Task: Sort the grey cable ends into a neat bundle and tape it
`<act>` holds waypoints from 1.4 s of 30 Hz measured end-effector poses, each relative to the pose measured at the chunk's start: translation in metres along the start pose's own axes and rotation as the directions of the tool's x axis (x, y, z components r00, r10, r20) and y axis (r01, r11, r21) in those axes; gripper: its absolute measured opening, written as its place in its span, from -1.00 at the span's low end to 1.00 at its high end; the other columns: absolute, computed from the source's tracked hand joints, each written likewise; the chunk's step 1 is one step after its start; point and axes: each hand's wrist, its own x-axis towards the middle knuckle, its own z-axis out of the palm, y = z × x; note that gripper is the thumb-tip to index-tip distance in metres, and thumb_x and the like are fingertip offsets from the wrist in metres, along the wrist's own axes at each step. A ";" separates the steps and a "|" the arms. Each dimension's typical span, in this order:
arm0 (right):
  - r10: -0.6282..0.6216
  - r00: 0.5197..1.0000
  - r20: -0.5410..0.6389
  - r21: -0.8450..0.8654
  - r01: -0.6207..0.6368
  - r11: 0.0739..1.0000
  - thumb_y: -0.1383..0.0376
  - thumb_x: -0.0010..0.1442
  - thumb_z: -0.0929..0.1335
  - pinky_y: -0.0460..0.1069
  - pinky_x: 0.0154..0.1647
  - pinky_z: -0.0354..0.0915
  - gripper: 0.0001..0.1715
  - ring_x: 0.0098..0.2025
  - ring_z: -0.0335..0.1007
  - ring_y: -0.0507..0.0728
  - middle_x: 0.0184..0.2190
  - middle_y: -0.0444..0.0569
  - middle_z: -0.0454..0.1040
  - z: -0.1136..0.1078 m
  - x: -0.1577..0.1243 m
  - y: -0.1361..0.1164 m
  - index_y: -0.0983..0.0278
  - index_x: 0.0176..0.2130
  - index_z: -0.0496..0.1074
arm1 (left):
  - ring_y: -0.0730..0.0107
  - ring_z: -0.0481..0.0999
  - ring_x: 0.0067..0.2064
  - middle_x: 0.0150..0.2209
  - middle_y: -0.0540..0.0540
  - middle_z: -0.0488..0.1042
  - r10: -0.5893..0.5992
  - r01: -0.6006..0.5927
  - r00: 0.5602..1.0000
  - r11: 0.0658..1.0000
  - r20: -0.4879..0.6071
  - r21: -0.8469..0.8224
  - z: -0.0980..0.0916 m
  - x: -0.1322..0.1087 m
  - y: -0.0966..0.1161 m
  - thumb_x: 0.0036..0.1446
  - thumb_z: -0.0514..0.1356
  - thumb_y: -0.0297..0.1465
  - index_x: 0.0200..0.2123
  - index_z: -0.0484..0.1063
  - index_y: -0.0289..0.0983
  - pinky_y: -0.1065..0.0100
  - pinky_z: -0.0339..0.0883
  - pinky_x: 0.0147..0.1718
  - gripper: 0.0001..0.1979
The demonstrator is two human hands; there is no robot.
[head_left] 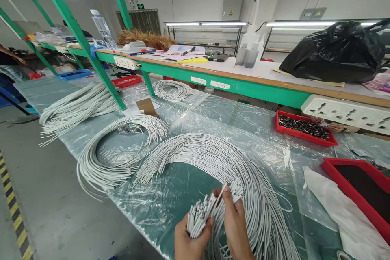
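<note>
White wires fill the front of the film-covered desk, the held bundle among them, sweeping from the two hands round the right side in a broad arc, its far ends pointing toward the lower left. Its near ends point upward and away from the person, split into two clusters: the left hand has its fingers closed round one, while the right hand grips the other, thumb pressed against the wires. Three more bundles lie about: an open ring just left of the held one, a long looped bundle farther left, and a round coil at the back. Of three red trays, the filled tray holds many small dark pieces (too many to count), with another person's hand beside it; the near tray holds something flat and black, and the far tray is too small to read. One blue tray sits at the far left. On the raised shelf, one black bag hides its contents, one clear bottle leans in view, and two squeeze bottles hold greyish liquid.
</note>
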 end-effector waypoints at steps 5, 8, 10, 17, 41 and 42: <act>0.033 0.997 -0.071 0.067 -0.028 0.997 -0.02 0.07 0.29 -0.06 -0.54 0.20 -0.55 -0.65 0.16 0.04 -0.71 -0.16 0.27 0.005 -0.007 0.002 0.23 -0.62 0.24 | 0.42 0.23 -0.63 -0.75 0.01 0.32 -0.051 0.052 0.998 0.998 0.039 -0.022 0.000 0.005 -0.004 -0.34 0.28 -0.29 -0.71 0.42 -0.33 0.41 0.10 -0.61 -0.80; -0.002 0.999 -0.047 0.061 0.004 0.998 -0.05 0.10 0.24 -0.08 -0.58 0.16 -0.51 -0.67 0.12 0.00 -0.72 -0.20 0.21 0.003 -0.003 0.011 0.24 -0.61 0.19 | 0.45 0.22 -0.62 -0.72 0.01 0.33 -0.061 0.070 0.993 0.993 0.101 -0.090 0.001 0.008 -0.008 -0.36 0.32 -0.30 -0.69 0.43 -0.34 0.42 0.09 -0.59 -0.78; -0.020 1.000 -0.015 0.086 0.021 0.996 -0.07 0.09 0.25 -0.12 -0.66 0.07 -0.49 -0.71 0.03 -0.05 -0.73 -0.25 0.12 -0.001 0.002 0.014 0.24 -0.62 0.12 | 0.48 0.20 -0.61 -0.70 0.03 0.32 -0.081 0.101 0.988 0.983 0.132 -0.155 0.000 0.011 -0.009 -0.39 0.35 -0.29 -0.65 0.44 -0.34 0.43 0.08 -0.59 -0.76; 0.072 0.975 0.212 -0.012 -0.071 0.997 0.07 -0.14 0.46 -0.15 -0.71 -0.13 -0.61 -0.75 -0.12 -0.13 -0.80 -0.35 0.02 -0.011 0.005 0.001 0.32 -0.47 0.35 | 0.52 0.16 -0.62 -0.72 0.09 0.25 -0.151 0.202 0.968 0.942 0.200 -0.269 -0.004 0.015 -0.007 -0.42 0.39 -0.22 -0.62 0.39 -0.34 0.45 0.05 -0.60 -0.66; 0.098 0.975 0.198 0.003 -0.101 0.995 -0.04 -0.05 0.38 -0.11 -0.65 -0.03 -0.52 -0.73 -0.02 -0.06 -0.80 -0.31 0.08 -0.010 -0.004 0.006 0.32 -0.35 0.36 | 0.47 0.19 -0.57 -0.70 0.07 0.26 -0.219 0.310 0.926 0.906 0.307 -0.289 -0.008 0.017 0.000 -0.42 0.41 -0.22 -0.66 0.45 -0.32 0.43 0.04 -0.54 -0.69; 0.114 0.978 0.175 -0.005 -0.115 0.993 -0.03 -0.09 0.40 -0.10 -0.64 -0.04 -0.48 -0.73 -0.01 -0.06 -0.80 -0.31 0.09 -0.009 -0.006 0.005 0.34 -0.31 0.38 | 0.45 0.21 -0.56 -0.70 0.05 0.29 -0.200 0.305 0.922 0.904 0.332 -0.301 -0.007 0.016 0.004 -0.40 0.40 -0.23 -0.65 0.46 -0.32 0.42 0.08 -0.52 -0.71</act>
